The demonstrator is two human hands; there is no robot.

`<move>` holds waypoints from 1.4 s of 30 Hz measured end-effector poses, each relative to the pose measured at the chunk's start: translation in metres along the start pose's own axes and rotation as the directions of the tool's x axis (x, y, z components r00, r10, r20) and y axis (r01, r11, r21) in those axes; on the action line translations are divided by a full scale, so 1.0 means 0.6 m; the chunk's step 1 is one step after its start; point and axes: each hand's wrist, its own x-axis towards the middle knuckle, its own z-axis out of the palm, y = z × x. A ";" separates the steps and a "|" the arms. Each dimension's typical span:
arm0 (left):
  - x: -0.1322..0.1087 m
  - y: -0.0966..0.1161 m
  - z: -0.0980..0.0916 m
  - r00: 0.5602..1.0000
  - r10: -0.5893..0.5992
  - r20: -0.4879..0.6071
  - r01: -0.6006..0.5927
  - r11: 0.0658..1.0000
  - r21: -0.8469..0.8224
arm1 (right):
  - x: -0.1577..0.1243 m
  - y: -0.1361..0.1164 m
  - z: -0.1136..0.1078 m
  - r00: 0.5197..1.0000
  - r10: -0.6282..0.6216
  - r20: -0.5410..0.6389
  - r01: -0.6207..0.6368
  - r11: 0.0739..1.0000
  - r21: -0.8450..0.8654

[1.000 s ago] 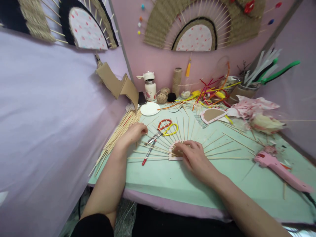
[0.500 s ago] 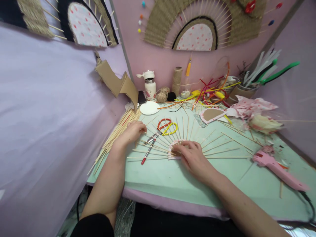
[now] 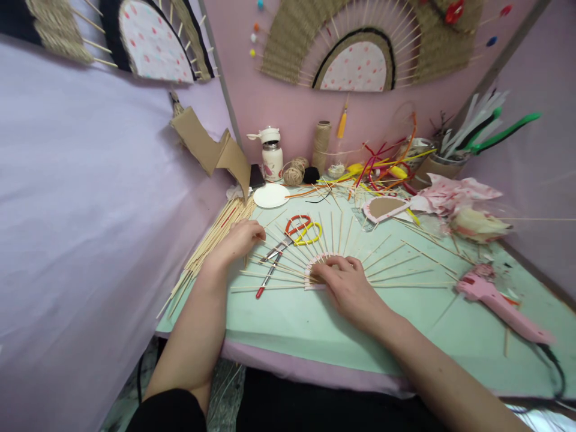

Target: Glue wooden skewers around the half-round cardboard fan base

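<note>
On the pale green table, a half-round cardboard piece point(image 3: 317, 279) with a pink-and-white edge has several thin wooden sticks fanned out from it. My right hand point(image 3: 348, 282) lies over this piece with bent fingers, holding it against the table and covering much of its right side. At the outer ends of the left-hand sticks, my left hand point(image 3: 243, 238) has its fingers closed around the tip of a thin stick point(image 3: 275, 248); the grip is partly hidden. Scissors point(image 3: 297, 231) with red and yellow handles lie under the fan, beside a red-capped pen point(image 3: 269, 276).
A bundle of loose sticks point(image 3: 202, 261) lies under my left forearm. To the right is a pink glue gun point(image 3: 499, 303) with a cord. Twine balls point(image 3: 294, 173), an open white bottle point(image 3: 272, 159), coloured pipe cleaners point(image 3: 378, 162) and pink spotted fabric point(image 3: 454, 195) line the back.
Both hands keep almost the same place and pose. The whole view has shifted slightly.
</note>
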 end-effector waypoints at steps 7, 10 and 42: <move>0.000 -0.002 0.000 1.000 0.000 0.002 0.001 1.000 -0.017 | 0.003 -0.005 0.001 1.000 0.007 0.021 -0.007 0.999 -0.044; 0.001 0.000 -0.001 1.000 -0.013 0.006 0.013 1.000 -0.007 | 0.004 -0.006 0.003 1.000 0.011 0.022 -0.009 0.998 -0.059; -0.005 0.006 -0.009 1.000 0.011 -0.013 -0.011 0.999 -0.031 | -0.004 0.008 0.012 0.969 0.036 -0.243 -0.016 0.997 0.082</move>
